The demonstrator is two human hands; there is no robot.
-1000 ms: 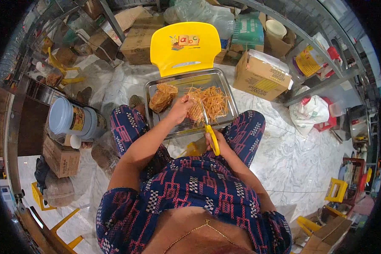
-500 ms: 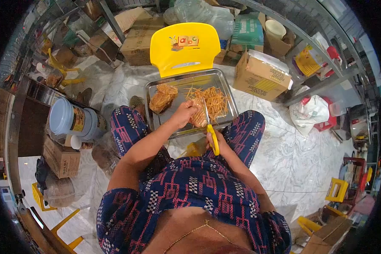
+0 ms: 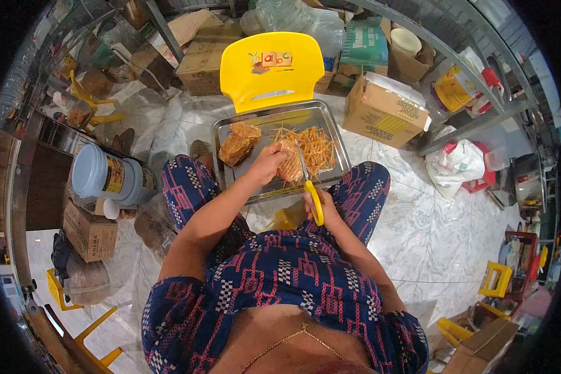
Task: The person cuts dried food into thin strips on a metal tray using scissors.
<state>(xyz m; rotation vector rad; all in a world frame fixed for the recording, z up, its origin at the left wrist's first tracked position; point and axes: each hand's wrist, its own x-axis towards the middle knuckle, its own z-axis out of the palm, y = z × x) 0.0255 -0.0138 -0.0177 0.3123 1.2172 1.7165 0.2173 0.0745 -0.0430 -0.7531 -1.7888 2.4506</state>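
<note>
- The left hand (image 3: 267, 163) pinches the slice (image 3: 290, 168) by its left edge; the right hand (image 3: 320, 210) is closed around the yellow handles of the scissors (image 3: 315, 202).
- The slice, thin and ridged, is at the centre of the frame, over the tray (image 3: 293, 108), with the scissor blades along its right side.
- Good cutting here calls for a narrow, even bite, with the blades parallel to the slice's edge and the left fingertips well back from their line.
- A light pinch should suit the slice, which looks likely to tear if pulled; working low over the tray lets strips drop inside.
- The metal tray holds a loose heap of thin strips (image 3: 321, 149) on its right and a stack of brown pieces (image 3: 238, 148) on its left, with the hands between.
- Beyond the tray's far edge, at upper centre, stands a yellow chair back (image 3: 271, 62).
- At left of the frame, blue buckets (image 3: 88, 174) sit above a carton (image 3: 90, 232); their contents cannot be seen.
- At upper right, an open box (image 3: 419, 70) holds a pale tub (image 3: 406, 42).
</note>
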